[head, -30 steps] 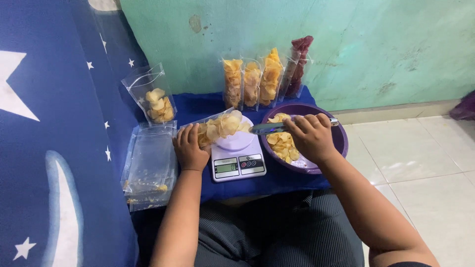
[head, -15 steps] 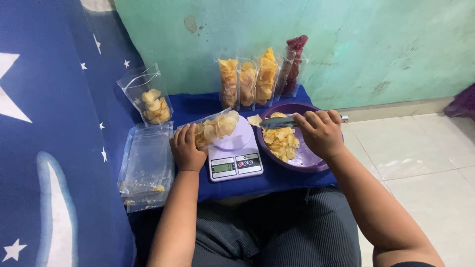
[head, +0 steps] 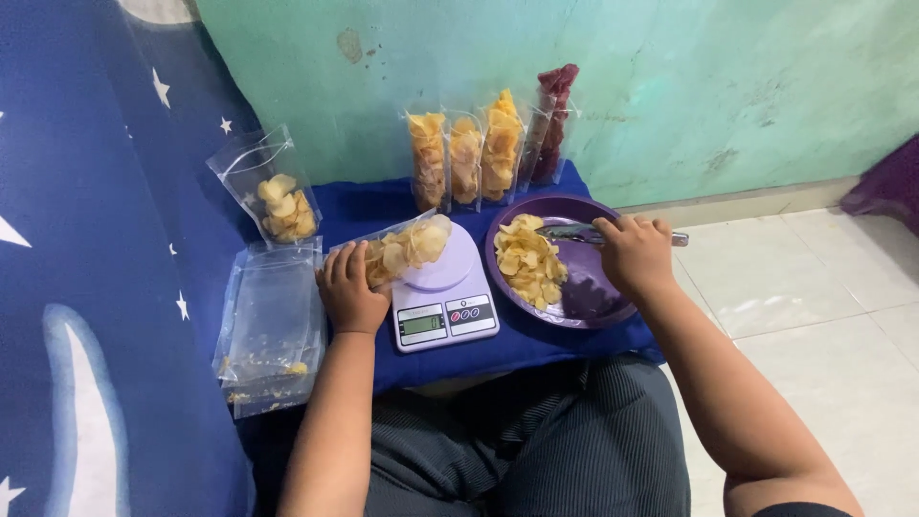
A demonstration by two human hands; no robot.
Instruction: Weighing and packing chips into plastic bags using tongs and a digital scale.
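Nearest the camera are the person's lap in dark striped cloth and both forearms, reaching forward over a blue cushion [head: 536, 345].

The left hand [head: 349, 287] is closed around the near end of a clear bag [head: 402, 251] of pale chips. The fingers wrap over the bag's top; the thumb is hidden beneath. The bag lies tilted on its side with its far end resting on the round plate of a lilac scale [head: 445, 302]. The scale's small screen faces the person, but its reading is too small to make out.

The right hand [head: 634, 254] is clenched on the handle of metal tongs [head: 574, 232], knuckles up. The tongs reach left over a purple bowl [head: 593, 297], their tips just above the heap of chips [head: 526, 260] on the bowl's left side. Whether the tips pinch a chip cannot be told. The handle's end pokes out past the hand on the right.

Left of the left hand lies a stack of empty bags [head: 271, 330], with crumbs at its near edge. Beyond it, a part-filled bag [head: 273, 196] leans on a blue starred cloth [head: 96, 239].

Farthest back, against the green wall [head: 670, 86], stand three filled bags [head: 466, 158] of yellow chips and a red-brown bag [head: 553, 120], partly hidden behind them.
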